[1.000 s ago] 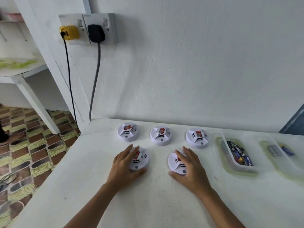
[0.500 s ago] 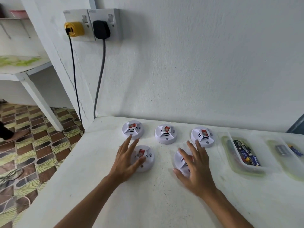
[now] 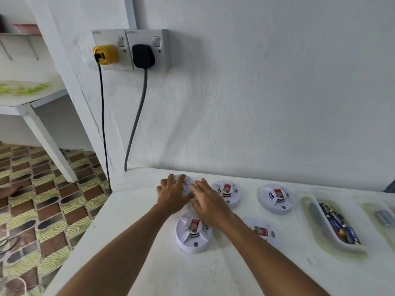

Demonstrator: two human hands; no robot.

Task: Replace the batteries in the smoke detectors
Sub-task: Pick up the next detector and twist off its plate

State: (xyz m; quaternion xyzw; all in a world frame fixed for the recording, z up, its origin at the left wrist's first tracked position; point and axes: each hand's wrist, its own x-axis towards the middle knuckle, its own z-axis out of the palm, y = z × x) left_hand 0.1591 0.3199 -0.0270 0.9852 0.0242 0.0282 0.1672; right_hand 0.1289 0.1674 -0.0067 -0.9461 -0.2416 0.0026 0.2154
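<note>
Several round white smoke detectors with red labels lie on the white table (image 3: 149,263). My left hand (image 3: 173,195) reaches over the back-left detector (image 3: 188,182) with fingers spread, mostly hiding it. My right hand (image 3: 210,200) is beside it, fingers straight, reaching toward the same detector. The back-middle detector (image 3: 227,193), the back-right detector (image 3: 275,197), the front-left detector (image 3: 193,231) and the front-right detector (image 3: 264,231), partly under my right forearm, lie untouched. A clear tray of batteries (image 3: 339,223) sits at the right.
A second clear tray (image 3: 382,218) with a grey battery lies at the far right edge. Wall sockets with a yellow plug (image 3: 106,54) and a black plug (image 3: 142,56) hang above; their cables drop behind the table's left corner. The table edge falls to patterned floor at left.
Both hands left the two front detectors and moved forward and left to the back-left detector. The camera tilted up and shifted.
</note>
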